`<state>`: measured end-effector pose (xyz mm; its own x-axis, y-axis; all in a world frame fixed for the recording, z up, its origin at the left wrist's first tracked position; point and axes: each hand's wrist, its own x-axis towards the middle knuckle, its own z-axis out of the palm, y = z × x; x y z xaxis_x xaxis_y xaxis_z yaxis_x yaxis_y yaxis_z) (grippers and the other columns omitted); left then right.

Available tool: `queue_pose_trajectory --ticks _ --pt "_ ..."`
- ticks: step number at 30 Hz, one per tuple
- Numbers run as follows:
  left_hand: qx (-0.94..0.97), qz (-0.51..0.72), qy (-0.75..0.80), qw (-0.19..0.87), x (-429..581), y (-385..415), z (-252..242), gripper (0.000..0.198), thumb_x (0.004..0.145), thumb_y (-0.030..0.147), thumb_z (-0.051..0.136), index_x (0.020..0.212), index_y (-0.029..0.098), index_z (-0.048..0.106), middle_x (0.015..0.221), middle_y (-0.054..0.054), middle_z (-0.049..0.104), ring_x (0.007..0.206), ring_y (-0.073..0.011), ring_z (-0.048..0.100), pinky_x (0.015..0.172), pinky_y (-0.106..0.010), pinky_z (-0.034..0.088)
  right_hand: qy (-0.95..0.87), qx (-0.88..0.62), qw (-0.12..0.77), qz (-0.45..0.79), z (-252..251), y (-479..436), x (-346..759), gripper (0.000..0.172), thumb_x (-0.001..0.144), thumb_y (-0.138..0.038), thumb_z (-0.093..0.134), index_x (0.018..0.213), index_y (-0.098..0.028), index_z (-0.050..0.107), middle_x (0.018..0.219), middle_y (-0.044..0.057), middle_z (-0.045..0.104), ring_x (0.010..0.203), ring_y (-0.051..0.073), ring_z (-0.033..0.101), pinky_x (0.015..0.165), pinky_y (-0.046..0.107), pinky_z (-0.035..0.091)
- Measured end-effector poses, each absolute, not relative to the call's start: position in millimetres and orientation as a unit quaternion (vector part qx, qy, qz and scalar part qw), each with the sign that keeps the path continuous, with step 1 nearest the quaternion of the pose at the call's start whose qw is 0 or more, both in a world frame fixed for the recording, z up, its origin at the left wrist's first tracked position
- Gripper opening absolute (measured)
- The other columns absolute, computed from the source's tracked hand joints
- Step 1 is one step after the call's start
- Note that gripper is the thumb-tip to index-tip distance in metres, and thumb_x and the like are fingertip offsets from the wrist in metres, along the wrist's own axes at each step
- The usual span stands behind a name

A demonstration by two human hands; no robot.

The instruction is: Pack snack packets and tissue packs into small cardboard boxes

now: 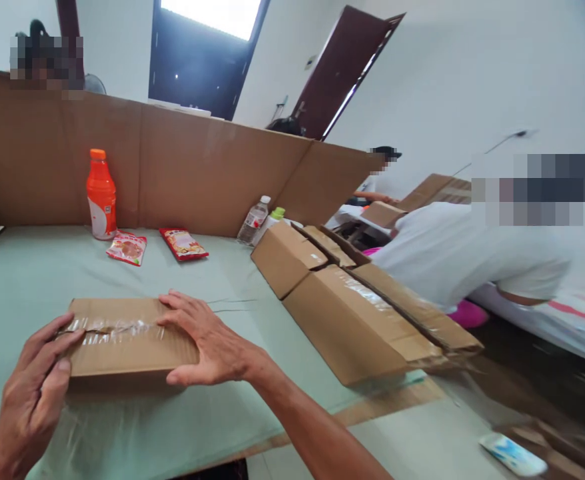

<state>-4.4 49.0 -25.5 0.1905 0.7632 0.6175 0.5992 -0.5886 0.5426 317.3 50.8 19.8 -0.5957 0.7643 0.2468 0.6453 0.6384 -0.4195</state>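
A closed brown cardboard box [127, 353] rests on the pale green table cover [222, 413], with clear tape along its top seam. My left hand [40, 380] grips its left end, fingers on the top edge and thumb at the near corner. Around the right end curves my right hand [207, 340], its fingers spread over the top and its thumb near the front edge. Both hands hold the box between them. The box's underside is hidden.
Behind stand a cardboard partition [187, 167], an orange bottle [101, 197], two red snack packets [183, 245] and a clear bottle [254, 221]. Taped boxes [345, 323] line the right table edge. A person in a white shirt [472, 250] leans beyond them.
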Motion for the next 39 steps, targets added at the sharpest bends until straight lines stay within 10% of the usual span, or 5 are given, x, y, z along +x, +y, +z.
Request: queue_pose_trajectory --ticks 14,23,29,39 --pt "0.739 0.437 0.493 0.144 5 65 -22 0.04 0.104 0.045 0.046 0.141 0.038 0.06 0.16 0.0 0.052 0.141 -0.0331 0.056 0.12 -0.058 0.046 -0.867 -0.445 0.182 0.13 22 34 338 0.095 0.072 -0.048 0.085 0.158 -0.031 0.048 0.168 0.013 0.037 0.153 0.036 0.031 0.122 0.06 0.028" --pt "0.788 0.36 0.482 0.129 22 85 -89 0.047 0.101 0.053 0.052 0.142 0.032 0.061 0.155 -0.009 0.058 0.133 -0.0349 0.064 0.103 -0.052 0.061 -0.613 -0.763 0.197 -0.064 -7 33 463 0.069 0.083 -0.04 0.07 0.15 -0.028 0.056 0.156 0.015 0.051 0.14 0.038 0.048 0.107 0.06 0.046" --pt "0.79 0.332 0.486 0.172 38 78 -116 0.044 0.099 0.054 0.054 0.135 0.032 0.068 0.161 -0.006 0.051 0.135 -0.0344 0.063 0.048 -0.022 0.06 -0.478 -0.869 0.097 -0.083 5 110 494 0.062 0.095 -0.048 0.059 0.153 -0.026 0.05 0.151 0.017 0.053 0.136 0.039 0.047 0.1 0.059 0.047" --pt "0.834 0.326 0.44 0.071 32 76 -131 0.034 0.103 0.039 0.053 0.132 0.028 0.067 0.158 -0.012 0.054 0.131 -0.0348 0.065 0.096 -0.047 0.065 -0.483 -0.841 0.139 -0.202 -1 131 488 0.059 0.099 -0.041 0.056 0.149 -0.01 0.05 0.156 0.029 0.045 0.144 0.045 0.036 0.111 0.065 0.03"
